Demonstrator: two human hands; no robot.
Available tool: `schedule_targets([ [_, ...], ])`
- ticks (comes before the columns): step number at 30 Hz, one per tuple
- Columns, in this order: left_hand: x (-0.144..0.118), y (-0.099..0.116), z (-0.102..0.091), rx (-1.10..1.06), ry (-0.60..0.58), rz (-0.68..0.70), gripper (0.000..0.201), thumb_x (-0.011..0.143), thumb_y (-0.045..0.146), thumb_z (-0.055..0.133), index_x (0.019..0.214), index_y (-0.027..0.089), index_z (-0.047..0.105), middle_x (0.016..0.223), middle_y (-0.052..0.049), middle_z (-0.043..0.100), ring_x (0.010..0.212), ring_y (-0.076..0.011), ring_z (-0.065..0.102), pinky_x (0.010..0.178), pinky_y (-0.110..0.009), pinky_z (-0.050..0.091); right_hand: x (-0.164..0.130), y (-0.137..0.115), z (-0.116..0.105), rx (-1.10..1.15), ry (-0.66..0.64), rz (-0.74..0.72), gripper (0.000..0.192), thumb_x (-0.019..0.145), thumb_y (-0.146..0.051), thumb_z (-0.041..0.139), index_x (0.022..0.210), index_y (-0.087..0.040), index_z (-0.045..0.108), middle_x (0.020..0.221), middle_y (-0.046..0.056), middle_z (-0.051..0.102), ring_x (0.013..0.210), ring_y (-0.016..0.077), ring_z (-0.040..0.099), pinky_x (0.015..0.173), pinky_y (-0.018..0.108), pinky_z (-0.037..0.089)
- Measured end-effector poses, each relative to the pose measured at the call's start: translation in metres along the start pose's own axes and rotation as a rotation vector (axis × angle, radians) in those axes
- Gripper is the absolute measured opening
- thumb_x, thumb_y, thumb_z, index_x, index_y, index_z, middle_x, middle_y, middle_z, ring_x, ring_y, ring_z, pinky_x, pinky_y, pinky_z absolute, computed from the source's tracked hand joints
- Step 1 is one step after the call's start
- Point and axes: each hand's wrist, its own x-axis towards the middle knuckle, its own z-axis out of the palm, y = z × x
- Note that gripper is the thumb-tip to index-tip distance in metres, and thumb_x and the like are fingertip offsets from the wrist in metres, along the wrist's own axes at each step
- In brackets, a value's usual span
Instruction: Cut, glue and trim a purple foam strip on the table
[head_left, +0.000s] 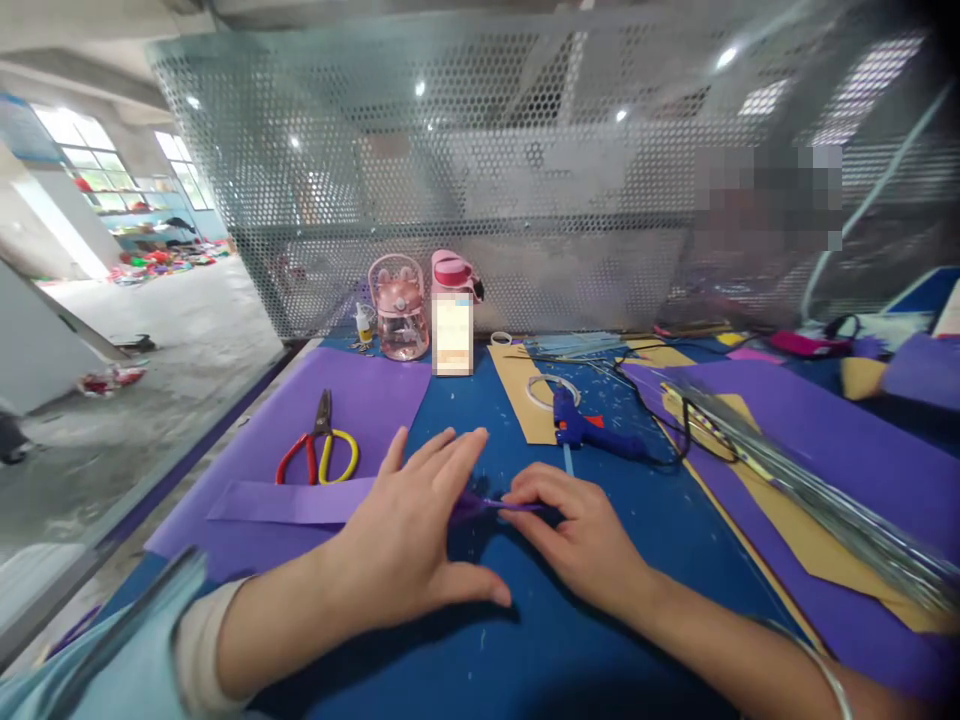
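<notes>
My left hand (409,540) lies flat on the blue table, fingers spread, pressing the end of a long purple paper strip (292,500). My right hand (574,530) sits just to the right, fingertips pinching a thin rolled purple piece (487,506) that runs between both hands. Red and yellow scissors (321,450) lie on a purple sheet (360,400) behind my left hand. A blue glue gun (592,432) rests behind my right hand.
A pink bottle (399,308) and a pink-capped bottle (453,315) stand at the back by a perforated metal screen (480,180). Purple and tan sheets (795,470) with a bundle of wires (810,490) cover the right side. The table's left edge (187,460) drops to the floor.
</notes>
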Motion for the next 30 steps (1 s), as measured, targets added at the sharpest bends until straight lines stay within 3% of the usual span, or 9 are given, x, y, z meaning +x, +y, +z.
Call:
schedule_targets([
  [4,0.004,0.007,0.031,-0.272,0.112,-0.102,0.082,0.079,0.037,0.066,0.142,0.028,0.015,0.111,-0.005,0.065,0.111,-0.0226,0.057,0.110,-0.059,0.016,-0.013,0.002,0.005,0.016,-0.031,0.045,0.010,0.083,-0.015,0.061,0.074,-0.019,0.064,0.073,0.002,0.063,0.067,0.0139,0.060,0.062,0.025,0.047],
  [6,0.000,0.002,0.041,-0.398,0.161,-0.146,0.072,0.081,0.025,0.064,0.139,0.028,0.022,0.098,0.000,0.066,0.099,-0.0192,0.061,0.107,-0.053,0.027,-0.014,0.004,0.002,0.023,-0.022,0.049,0.009,0.082,-0.016,0.062,0.075,-0.019,0.064,0.073,0.002,0.063,0.067,0.0138,0.060,0.062,0.025,0.047],
  [10,-0.005,-0.003,0.049,-0.532,0.228,-0.141,0.069,0.081,0.018,0.062,0.138,0.026,0.025,0.097,-0.001,0.066,0.095,-0.0177,0.061,0.096,-0.039,0.042,-0.014,0.005,0.001,0.035,-0.055,0.082,0.009,0.082,-0.016,0.063,0.074,-0.020,0.063,0.071,0.001,0.063,0.065,0.0131,0.060,0.061,0.024,0.047],
  [12,-0.006,-0.003,0.051,-0.536,0.227,-0.124,0.067,0.082,0.016,0.060,0.138,0.026,0.025,0.094,0.000,0.066,0.091,-0.0164,0.062,0.092,-0.035,0.044,-0.015,0.005,0.001,0.020,-0.080,0.106,0.003,0.081,-0.017,0.063,0.081,-0.020,0.064,0.074,0.001,0.063,0.066,0.0133,0.059,0.061,0.025,0.047],
  [15,-0.006,-0.003,0.052,-0.517,0.241,-0.091,0.065,0.083,0.015,0.058,0.138,0.027,0.026,0.088,0.002,0.066,0.085,-0.0143,0.062,0.088,-0.032,0.044,-0.017,0.002,0.000,-0.021,-0.066,0.076,0.017,0.077,-0.017,0.067,0.093,-0.020,0.063,0.084,0.003,0.063,0.075,0.0153,0.060,0.067,0.027,0.049],
  [20,-0.007,-0.002,0.053,-0.494,0.256,-0.044,0.067,0.083,0.016,0.058,0.139,0.029,0.023,0.085,0.005,0.067,0.083,-0.0132,0.062,0.089,-0.033,0.042,-0.016,0.000,-0.001,-0.071,-0.055,-0.058,0.005,0.080,-0.015,0.063,0.081,-0.020,0.065,0.082,0.003,0.062,0.079,0.0164,0.059,0.072,0.030,0.047],
  [27,-0.006,0.004,0.048,-0.440,0.283,-0.052,0.074,0.080,0.009,0.059,0.140,0.029,0.019,0.081,0.007,0.066,0.083,-0.0128,0.061,0.090,-0.033,0.038,-0.012,-0.002,0.000,-0.151,-0.063,-0.065,0.004,0.080,-0.019,0.065,0.082,-0.021,0.063,0.085,0.004,0.064,0.086,0.0204,0.057,0.081,0.038,0.043],
  [30,-0.007,0.006,0.048,-0.392,0.291,-0.021,0.074,0.079,0.009,0.058,0.139,0.028,0.020,0.082,0.006,0.067,0.085,-0.0138,0.061,0.088,-0.034,0.037,-0.014,-0.007,0.002,-0.209,-0.051,-0.057,0.022,0.072,-0.024,0.074,0.090,-0.021,0.062,0.093,0.006,0.063,0.092,0.0230,0.056,0.085,0.040,0.041],
])
